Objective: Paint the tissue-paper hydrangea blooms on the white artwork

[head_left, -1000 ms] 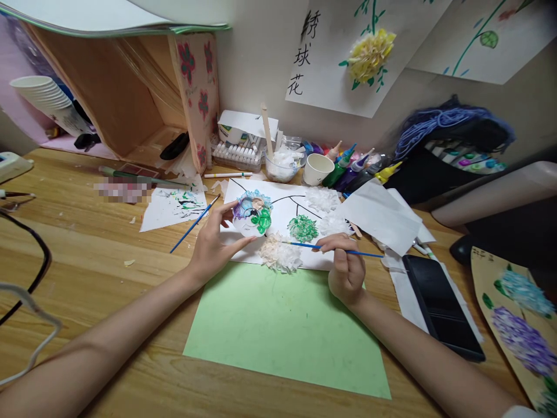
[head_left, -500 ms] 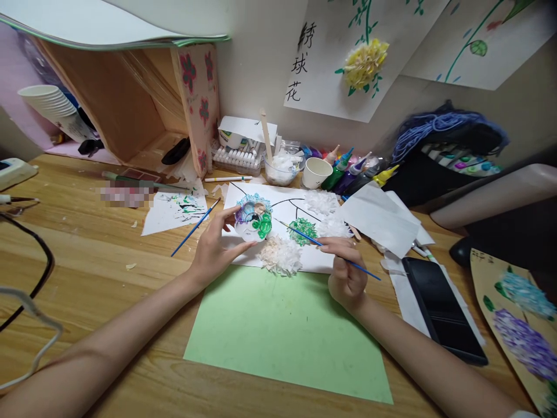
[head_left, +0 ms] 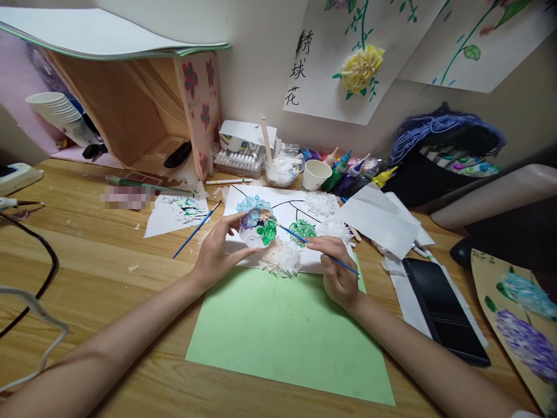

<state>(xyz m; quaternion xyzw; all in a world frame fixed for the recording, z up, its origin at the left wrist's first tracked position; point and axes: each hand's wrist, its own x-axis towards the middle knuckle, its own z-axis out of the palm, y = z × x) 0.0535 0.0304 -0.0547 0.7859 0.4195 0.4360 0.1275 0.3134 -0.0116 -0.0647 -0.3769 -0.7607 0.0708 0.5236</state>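
Note:
My left hand (head_left: 221, 247) grips a small round paint palette (head_left: 252, 234) between thumb and fingers, above the white paper (head_left: 237, 261). Green, purple and pinkish paint shows in its wells. A blue paintbrush (head_left: 335, 263) is pinched in my right hand (head_left: 339, 270), its tip at the palette's right edge. On the paper, near the palette, are a light blue flower (head_left: 253, 202), a green one (head_left: 303, 230) and a cream-white one (head_left: 282, 259). Further white flowers (head_left: 321, 203) lie at the paper's right side, with black stem lines drawn between them.
A green sheet (head_left: 287, 331) lies in front of the paper. Another blue brush (head_left: 195, 230) rests at the left. Behind stand a paper cup (head_left: 316, 174), a bowl of paper scraps (head_left: 284, 169) and paint bottles (head_left: 343, 174). A black phone (head_left: 446, 310) is at the right.
The palette has moved slightly right and toward me, uncovering more of the light blue flower. My right hand has shifted left, bringing the brush tip to the palette.

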